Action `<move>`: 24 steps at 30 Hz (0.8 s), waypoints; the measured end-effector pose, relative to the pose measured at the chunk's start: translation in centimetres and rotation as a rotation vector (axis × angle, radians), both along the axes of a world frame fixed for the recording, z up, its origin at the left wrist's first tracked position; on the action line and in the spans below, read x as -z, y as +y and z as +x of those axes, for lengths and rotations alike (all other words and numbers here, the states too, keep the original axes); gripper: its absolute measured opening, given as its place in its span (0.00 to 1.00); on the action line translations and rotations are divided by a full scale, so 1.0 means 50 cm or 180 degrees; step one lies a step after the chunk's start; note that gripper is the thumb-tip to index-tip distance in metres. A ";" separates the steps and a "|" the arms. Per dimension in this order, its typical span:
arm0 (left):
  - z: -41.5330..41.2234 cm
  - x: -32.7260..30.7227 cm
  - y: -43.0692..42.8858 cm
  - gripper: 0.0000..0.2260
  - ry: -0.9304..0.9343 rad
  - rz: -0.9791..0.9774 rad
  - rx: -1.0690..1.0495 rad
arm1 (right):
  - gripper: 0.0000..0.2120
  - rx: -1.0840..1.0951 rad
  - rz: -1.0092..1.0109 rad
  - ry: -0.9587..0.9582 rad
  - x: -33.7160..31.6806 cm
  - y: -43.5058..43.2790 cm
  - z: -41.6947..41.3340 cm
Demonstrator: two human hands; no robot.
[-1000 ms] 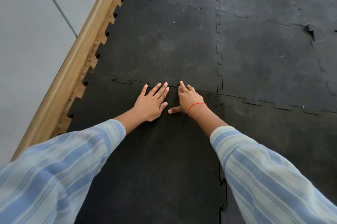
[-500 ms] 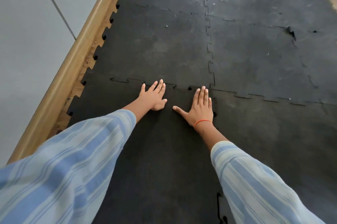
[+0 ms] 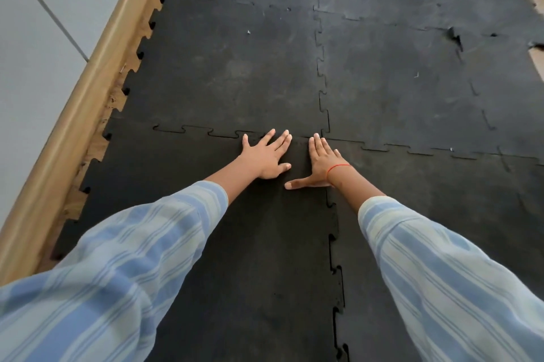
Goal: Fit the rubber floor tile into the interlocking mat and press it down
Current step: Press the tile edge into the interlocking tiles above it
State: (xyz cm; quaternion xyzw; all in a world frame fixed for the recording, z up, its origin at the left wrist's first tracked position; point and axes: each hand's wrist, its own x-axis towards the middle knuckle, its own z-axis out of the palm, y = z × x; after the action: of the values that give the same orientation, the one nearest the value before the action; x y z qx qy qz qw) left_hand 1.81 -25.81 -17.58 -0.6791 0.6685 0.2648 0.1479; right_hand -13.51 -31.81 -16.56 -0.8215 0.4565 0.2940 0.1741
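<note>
A black rubber floor tile (image 3: 253,244) lies in the near part of the interlocking mat (image 3: 235,67), its toothed far edge meeting the tile beyond. My left hand (image 3: 266,155) lies flat on the tile's far edge, fingers spread, fingertips at the seam. My right hand (image 3: 321,161), with a red thread on the wrist, lies flat beside it near the tile's far right corner, thumb stretched left. Both palms rest on the rubber and hold nothing. The toothed right edge of the tile (image 3: 334,258) shows a dark gap line.
A wooden skirting strip (image 3: 88,82) runs along the mat's left edge, with a grey wall (image 3: 35,38) beyond. Further mat tiles (image 3: 412,82) stretch ahead and right; one seam at the far right is torn open (image 3: 453,36). Bare floor (image 3: 535,61) shows at the far right.
My right hand has slid forward to the far right corner of the tile, fingertips now at the seam. My left hand has shifted slightly right along the far edge.
</note>
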 end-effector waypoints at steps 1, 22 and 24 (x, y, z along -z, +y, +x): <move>0.000 -0.005 -0.008 0.33 -0.0032 0.0047 -0.0034 | 0.66 -0.0001 -0.0010 0.0044 -0.001 -0.002 0.004; -0.018 0.014 -0.007 0.29 -0.0100 0.0004 -0.0191 | 0.54 0.0289 -0.0628 -0.0967 0.056 0.051 -0.054; -0.040 0.019 0.015 0.27 -0.0006 -0.0135 -0.0087 | 0.44 0.0493 -0.0866 -0.1161 0.066 0.087 -0.076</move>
State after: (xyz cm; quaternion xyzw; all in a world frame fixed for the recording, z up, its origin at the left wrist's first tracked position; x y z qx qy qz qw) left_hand -0.18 -25.07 -18.55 -0.6914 0.6644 0.2519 0.1305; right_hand -17.31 -27.46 -19.84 -0.8394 0.5146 0.0622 0.1634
